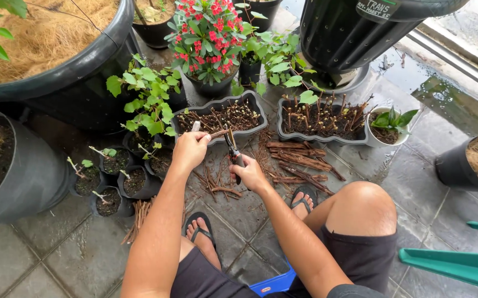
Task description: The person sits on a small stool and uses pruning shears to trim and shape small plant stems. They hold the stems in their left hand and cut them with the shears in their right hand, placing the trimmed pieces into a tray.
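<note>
You are mid-trim: your left hand [190, 150] grips a brown stem cutting [217, 133] above the scattered twigs [217, 185], your right hand [248, 172] closes around pruning shears [232, 147] at its end, so squeeze cleanly next.

Soft even daylight, sharp focus, edges bowed.
</note>
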